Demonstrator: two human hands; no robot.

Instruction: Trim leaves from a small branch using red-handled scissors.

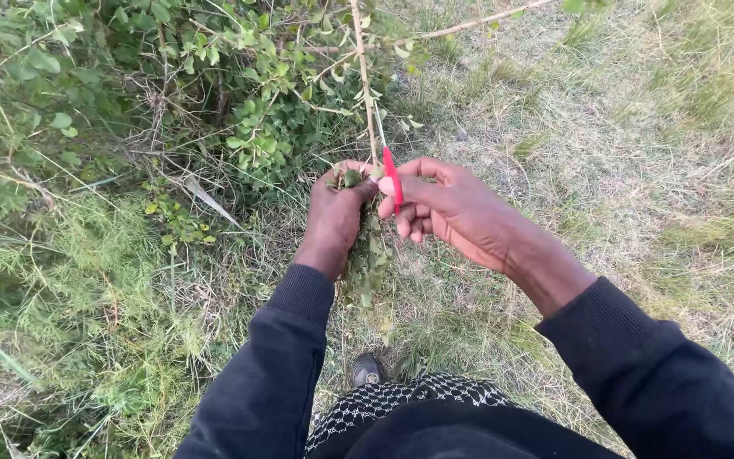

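- My left hand (335,217) is closed tight around a bunch of small green leaves (352,178). Some of them poke out at the top of my fist.
- More leafy sprigs (369,263) hang down under that hand, on the near side of it.
- My right hand (443,208) is just beside my left hand, on the right. The two hands almost touch.
- My right thumb and fingers are pinched on a thin red tool (393,178). I cannot tell what kind of tool it is, because only a red strip shows.
- My other right fingers are curled in under my palm.
- The red tool points up and away from me. Its far tip sits against a thin pale stem (365,85).
- The stem goes up from my hands to the far edge of the view. It has a few little leaves on it.
- A green bush (231,93) fills the far left, right behind my left hand.
- Feathery light green plants (87,280) grow on the near left.
- Dry, pale grass (622,153) covers the ground on the right.
- My two arms are in dark sleeves (273,374).
- My shoe (366,369) shows near me, low down between my arms, under the hanging sprigs.
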